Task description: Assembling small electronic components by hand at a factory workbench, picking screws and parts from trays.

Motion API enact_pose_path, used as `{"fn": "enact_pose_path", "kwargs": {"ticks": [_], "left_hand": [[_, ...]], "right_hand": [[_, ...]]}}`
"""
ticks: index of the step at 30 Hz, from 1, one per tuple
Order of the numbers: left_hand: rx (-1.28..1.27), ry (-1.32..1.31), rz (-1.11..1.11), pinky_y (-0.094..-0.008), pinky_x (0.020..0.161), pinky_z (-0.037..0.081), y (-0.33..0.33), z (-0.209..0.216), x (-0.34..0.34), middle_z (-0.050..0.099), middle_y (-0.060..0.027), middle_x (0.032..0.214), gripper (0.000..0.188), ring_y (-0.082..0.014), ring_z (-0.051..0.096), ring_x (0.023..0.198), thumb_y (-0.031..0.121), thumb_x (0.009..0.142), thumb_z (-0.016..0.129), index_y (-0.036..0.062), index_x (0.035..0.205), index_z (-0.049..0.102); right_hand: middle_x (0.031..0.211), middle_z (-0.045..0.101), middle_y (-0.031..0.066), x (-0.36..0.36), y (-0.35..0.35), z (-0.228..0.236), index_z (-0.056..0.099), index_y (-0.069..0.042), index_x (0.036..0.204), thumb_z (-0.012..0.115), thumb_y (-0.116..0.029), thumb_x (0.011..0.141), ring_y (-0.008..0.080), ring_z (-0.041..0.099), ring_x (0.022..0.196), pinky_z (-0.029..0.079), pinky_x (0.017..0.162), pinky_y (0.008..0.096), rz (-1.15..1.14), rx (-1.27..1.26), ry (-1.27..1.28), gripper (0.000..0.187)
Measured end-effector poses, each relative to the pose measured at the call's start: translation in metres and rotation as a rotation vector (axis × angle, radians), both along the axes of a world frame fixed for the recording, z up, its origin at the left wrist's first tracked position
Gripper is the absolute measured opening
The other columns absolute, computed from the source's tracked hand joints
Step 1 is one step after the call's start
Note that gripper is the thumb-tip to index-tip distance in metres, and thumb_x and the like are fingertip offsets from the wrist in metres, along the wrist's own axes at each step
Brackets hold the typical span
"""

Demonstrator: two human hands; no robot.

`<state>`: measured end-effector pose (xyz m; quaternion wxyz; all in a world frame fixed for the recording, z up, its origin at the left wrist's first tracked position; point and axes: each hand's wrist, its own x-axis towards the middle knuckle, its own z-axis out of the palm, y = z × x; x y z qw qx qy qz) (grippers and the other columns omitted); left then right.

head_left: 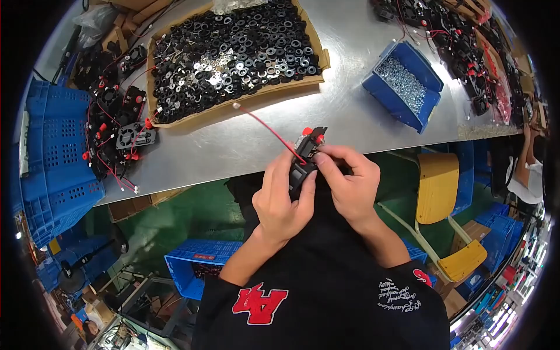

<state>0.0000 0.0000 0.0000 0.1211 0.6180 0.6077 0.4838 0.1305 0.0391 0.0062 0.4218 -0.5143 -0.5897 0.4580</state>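
Over the near edge of the metal table, my left hand is wrapped round a small black plastic assembly with red parts at its top. A red wire with a white plug runs out from it to the upper left. My right hand pinches at the right side of the assembly, thumb and forefinger together. What its fingertips hold is too small and covered to make out. Beyond my hands lies a cardboard tray full of black rings and metal washers. To the right stands a blue bin of small silvery screws.
Black fan units with red wires pile up at the left beside a blue crate. More wired units lie at the far right. A yellow chair stands right of me, and a blue crate sits below the table. Another person's arm shows at the right rim.
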Motion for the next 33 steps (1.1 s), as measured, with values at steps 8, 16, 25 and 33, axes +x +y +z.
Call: {"fn": "enact_pose_path", "kwargs": {"ticks": [8,16,25,33], "left_hand": [[0.028,-0.09,0.011,-0.0339,0.071,0.056,-0.002,-0.005,0.002,0.066,-0.0226,0.11,0.043,-0.0331,0.069,0.089,0.0,0.073,0.077,-0.0046,0.111,0.058],[0.137,0.036,0.019,-0.0327,0.07,0.056,0.002,-0.009,0.001,0.066,-0.0242,0.111,0.045,-0.0336,0.069,0.09,-0.001,0.07,0.078,-0.004,0.11,0.057],[0.014,-0.126,0.004,-0.0322,0.074,0.056,-0.004,-0.012,0.002,0.065,-0.025,0.113,0.045,-0.0335,0.07,0.095,0.0,0.072,0.078,-0.0049,0.11,0.056],[0.017,-0.345,-0.103,-0.0293,0.071,0.058,0.001,-0.021,-0.004,0.065,-0.0243,0.117,0.046,-0.0241,0.073,0.088,0.002,0.073,0.078,-0.0058,0.111,0.053]], "right_hand": [[0.093,0.07,0.0073,-0.001,0.0,-0.004,0.066,0.006,0.105,0.068,0.002,0.088,0.0093,0.064,0.083,0.052,0.075,0.0218,-0.027,-0.049,0.24,0.018],[0.09,0.07,0.0073,0.001,0.002,0.001,0.068,0.006,0.102,0.067,0.0,0.089,0.0082,0.062,0.076,0.049,0.068,0.0214,-0.008,0.047,0.024,0.015],[0.096,0.067,0.0089,0.001,0.002,-0.002,0.069,0.005,0.101,0.068,0.002,0.086,0.011,0.063,0.078,0.049,0.069,0.0221,0.0,0.08,0.102,0.015],[0.094,0.069,0.0106,0.001,-0.004,0.003,0.07,0.004,0.099,0.069,0.004,0.084,0.0125,0.064,0.079,0.05,0.069,0.0233,-0.032,0.111,0.048,0.015]]}}
